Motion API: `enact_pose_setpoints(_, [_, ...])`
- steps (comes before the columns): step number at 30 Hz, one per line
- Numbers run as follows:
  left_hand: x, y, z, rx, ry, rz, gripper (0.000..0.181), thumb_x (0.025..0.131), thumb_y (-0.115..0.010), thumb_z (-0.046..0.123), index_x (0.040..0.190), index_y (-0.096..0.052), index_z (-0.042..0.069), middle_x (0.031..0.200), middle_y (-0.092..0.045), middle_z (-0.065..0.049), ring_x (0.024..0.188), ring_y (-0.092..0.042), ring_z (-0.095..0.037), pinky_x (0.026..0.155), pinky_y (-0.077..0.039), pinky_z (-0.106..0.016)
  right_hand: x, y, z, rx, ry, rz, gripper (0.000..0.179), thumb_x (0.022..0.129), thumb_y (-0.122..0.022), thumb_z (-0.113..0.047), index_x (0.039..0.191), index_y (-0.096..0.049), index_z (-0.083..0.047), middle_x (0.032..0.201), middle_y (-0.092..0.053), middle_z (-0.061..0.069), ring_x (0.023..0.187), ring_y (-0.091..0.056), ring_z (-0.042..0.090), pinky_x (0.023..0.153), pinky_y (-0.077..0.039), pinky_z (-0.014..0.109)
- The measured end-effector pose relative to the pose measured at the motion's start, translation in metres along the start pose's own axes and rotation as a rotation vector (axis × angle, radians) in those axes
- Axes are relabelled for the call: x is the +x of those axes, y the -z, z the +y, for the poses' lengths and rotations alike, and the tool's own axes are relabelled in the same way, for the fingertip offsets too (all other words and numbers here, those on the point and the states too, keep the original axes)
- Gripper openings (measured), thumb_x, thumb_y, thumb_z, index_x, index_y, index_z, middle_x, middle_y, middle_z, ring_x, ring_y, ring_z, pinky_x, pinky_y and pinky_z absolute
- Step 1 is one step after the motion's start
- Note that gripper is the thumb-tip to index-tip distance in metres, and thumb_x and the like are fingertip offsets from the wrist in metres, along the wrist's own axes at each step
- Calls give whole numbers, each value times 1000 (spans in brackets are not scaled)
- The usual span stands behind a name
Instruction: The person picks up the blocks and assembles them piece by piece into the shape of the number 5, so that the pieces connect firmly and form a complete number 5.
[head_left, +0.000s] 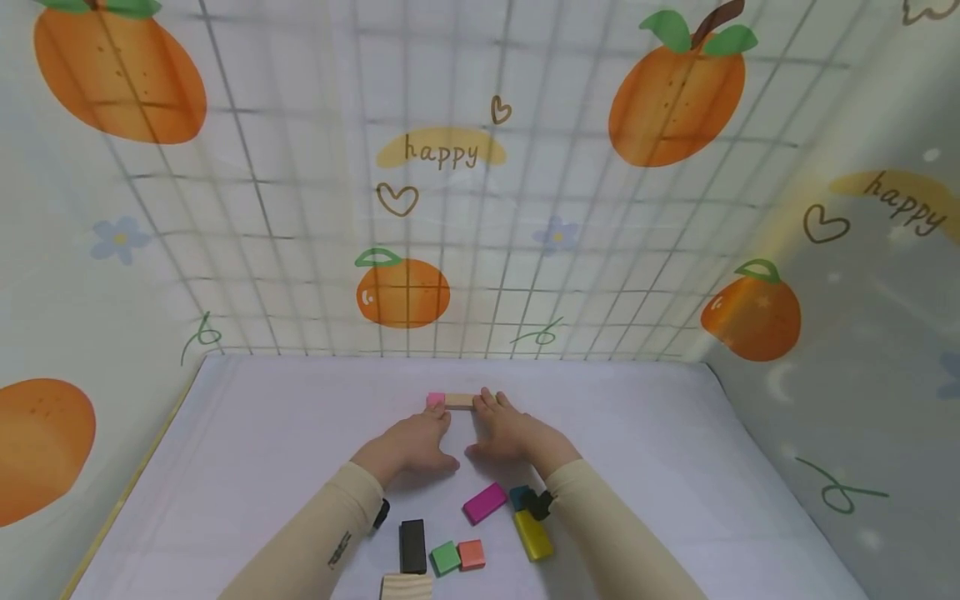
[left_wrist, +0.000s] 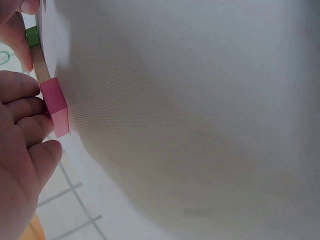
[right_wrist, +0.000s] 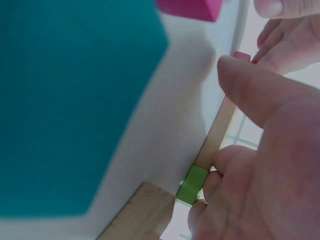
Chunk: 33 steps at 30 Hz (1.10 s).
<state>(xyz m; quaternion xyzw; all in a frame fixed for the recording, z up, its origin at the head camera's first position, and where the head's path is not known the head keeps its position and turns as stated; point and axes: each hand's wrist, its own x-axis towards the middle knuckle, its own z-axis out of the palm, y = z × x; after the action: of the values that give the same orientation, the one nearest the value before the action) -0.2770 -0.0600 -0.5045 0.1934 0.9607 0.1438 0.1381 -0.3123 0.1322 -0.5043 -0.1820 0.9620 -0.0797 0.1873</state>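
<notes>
A pink block (head_left: pixel 435 399), a plain wooden block (head_left: pixel 459 402) and a green block (right_wrist: pixel 192 185) form a row near the far edge of the table. My left hand (head_left: pixel 414 442) rests its fingertips against the pink block at the row's left end. At the other end, the fingers of my right hand (head_left: pixel 513 429) lie along the green block, which they hide in the head view. Both thumbs point inward toward each other, apart from the blocks. Another wooden block (right_wrist: pixel 142 212) shows close to the green one in the right wrist view.
Nearer my body lie a magenta block (head_left: pixel 485 503), a teal block (head_left: pixel 519 497), a yellow block (head_left: pixel 533 536), a black block (head_left: pixel 412 546), small green (head_left: pixel 446 558) and coral (head_left: pixel 472 555) blocks, and a striped wooden block (head_left: pixel 407 587). A patterned curtain (head_left: pixel 465 233) stands behind the table.
</notes>
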Motion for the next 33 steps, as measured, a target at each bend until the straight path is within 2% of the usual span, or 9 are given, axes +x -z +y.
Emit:
enact_pose_setpoints(6, [0,0,-1,30,-6,11,84,80,-65,51,144,-37,4,155,-25,-13,140,-32,-25,112,-32,-41,1,0,0,-7,2,-2,92,81,-63,-57,153,-16,-22,160,-6,-2,148,-3,28,113,-23,54])
enact_pose_setpoints(11, [-1,2,-2,75,-41,78,77,81,-65,47,140,-45,3,149,-39,-12,135,-39,-29,109,-36,-42,1,0,-1,10,-12,-8,93,81,-64,-57,152,-16,-23,160,-6,-3,148,-3,27,114,-21,53])
enact_pose_setpoints(18, [6,-1,-9,-9,-29,134,74,79,-67,46,138,-48,6,137,-55,-6,131,-44,-27,107,-38,-44,-1,0,0,25,-21,-11,93,80,-65,-56,152,-17,-22,160,-6,-2,148,-3,27,113,-22,54])
enact_pose_setpoints(20, [8,-1,-12,-32,-45,150,68,77,-68,45,133,-54,7,123,-63,-5,120,-52,-25,100,-43,-42,-1,1,0,35,-25,-8,93,80,-66,-55,152,-18,-22,160,-7,-1,148,-3,28,113,-22,55])
enact_pose_setpoints(22, [9,0,-15,-59,-60,154,57,76,-70,43,120,-61,8,102,-66,-1,102,-58,-21,87,-49,-38,0,0,0,38,-30,-9,93,80,-66,-55,152,-18,-23,160,-7,-1,148,-2,28,113,-22,56])
enact_pose_setpoints(24, [10,1,-17,-76,-80,149,45,76,-71,42,106,-63,9,87,-63,1,85,-56,-18,74,-48,-34,0,-1,1,45,-34,-11,94,79,-67,-56,152,-18,-23,160,-8,-1,148,-3,28,112,-23,57])
enact_pose_setpoints(26, [9,1,-18,-96,-93,134,39,76,-72,40,99,-62,10,81,-59,2,78,-52,-17,69,-46,-33,-1,-3,1,53,-41,-14,94,78,-68,-56,152,-19,-25,160,-8,-2,148,-3,28,111,-23,58])
enact_pose_setpoints(30, [7,1,-18,-117,-77,109,58,77,-71,40,124,-59,8,98,-66,-1,96,-57,-18,88,-48,-39,-2,-3,1,59,-41,-8,94,78,-68,-56,152,-20,-26,160,-9,-3,148,-3,27,111,-24,58])
enact_pose_setpoints(33, [5,3,-16,-106,-50,104,69,78,-70,42,136,-51,10,120,-64,-2,119,-53,-22,104,-41,-42,-2,-2,0,51,-29,1,93,78,-67,-56,152,-19,-26,160,-9,-2,148,-3,27,111,-24,57])
